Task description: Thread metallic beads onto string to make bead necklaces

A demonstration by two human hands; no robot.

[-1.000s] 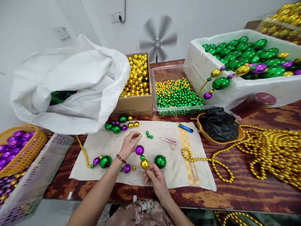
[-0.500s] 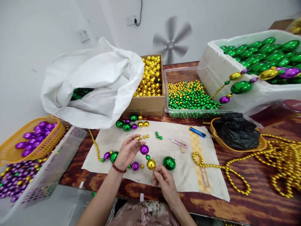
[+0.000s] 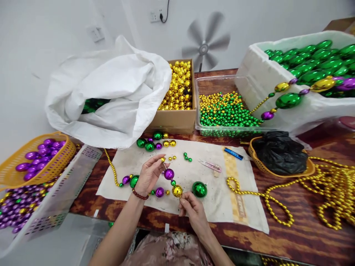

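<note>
My left hand [image 3: 151, 171] pinches a small gold bead [image 3: 162, 160] at the upper end of a short bead string. Below it hang a purple bead [image 3: 169, 174], a small green bead [image 3: 173, 183] and a larger gold bead [image 3: 177, 191]. My right hand [image 3: 191, 207] is closed at the string's lower end, just under the larger gold bead; the thread between its fingers is too fine to see well. A large green bead [image 3: 199, 189] lies on the cloth beyond my right hand. Near my left wrist lie another purple bead [image 3: 159, 192] and a green bead [image 3: 134, 181].
On the cloth [image 3: 213, 210] lie thread snips [image 3: 210, 165] and a blue cutter [image 3: 233, 153]. Behind stand a white sack [image 3: 111, 85], a carton of gold beads [image 3: 173, 122] and a clear bin [image 3: 222, 131]. Gold bead chain [image 3: 332, 192] is piled right; a yellow basket [image 3: 66, 157] stands left.
Both hands keep hold of the bead string and have barely moved. The whole view has shifted slightly.
</note>
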